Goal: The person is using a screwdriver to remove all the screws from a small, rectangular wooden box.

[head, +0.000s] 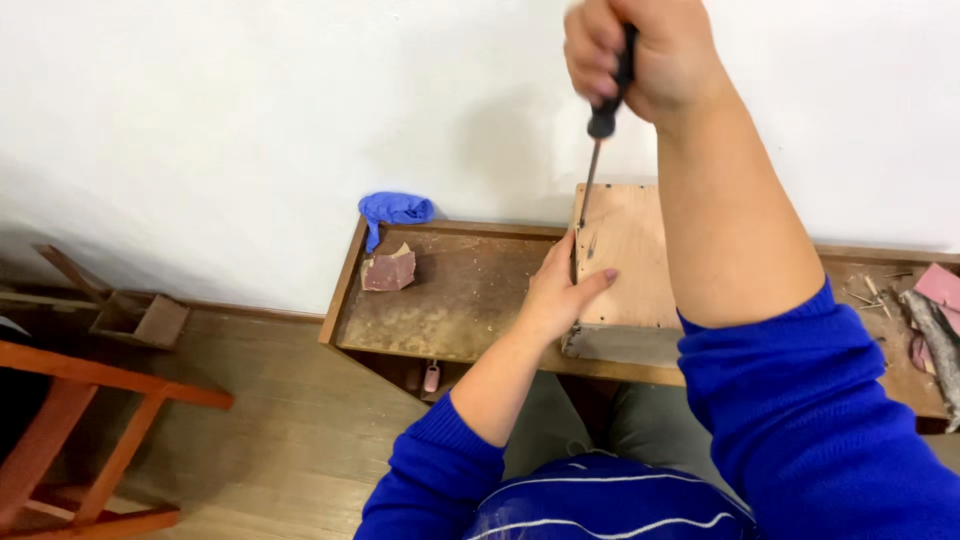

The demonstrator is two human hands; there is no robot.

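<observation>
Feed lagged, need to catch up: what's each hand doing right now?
Left hand: open, pressed flat against the wooden board, steadying it.
Right hand: closed around the screwdriver, tip down at the board's left edge.

Looks like a home woodworking corner: scarred workbench point(440, 300) against white wall point(200, 120), nails point(865, 295) and sandpaper point(388, 270) on the bench.

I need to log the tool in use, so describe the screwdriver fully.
The screwdriver has a black handle and a thin grey metal shaft. The right hand is closed around the handle, hiding most of it; only its lower end and a strip between the fingers show. It stands nearly upright, tilted slightly, tip down at the left edge of the wooden board on the bench. The left hand rests on the board just below the tip; whether it touches the shaft cannot be told.
</observation>
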